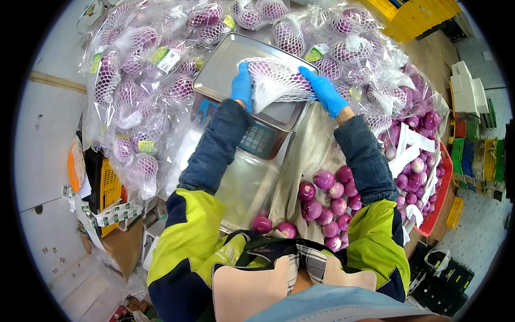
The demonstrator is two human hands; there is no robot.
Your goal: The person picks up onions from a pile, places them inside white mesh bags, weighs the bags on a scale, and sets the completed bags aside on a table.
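Above the steel pan of a weighing scale (219, 66) I hold a white foam net sleeve (277, 82) with red onions inside. My left hand (242, 86), in a blue glove, grips its left end. My right hand (325, 91), gloved too, holds the right end, where a purple onion shows through the mesh. The scale's keypad (257, 139) is below the pan, partly behind my left sleeve. Nearer to me lies a stack of clear plastic bags (245, 185). Loose red onions (324, 179) are piled to the right of the bags.
Many clear-bagged, netted onions (132, 68) surround the pan at left, back and right. A red crate (442, 189) of onions and white net sleeves (410, 141) stands at right. Yellow crates (422, 18) are at the top right. A strip of printed labels (116, 215) hangs at lower left.
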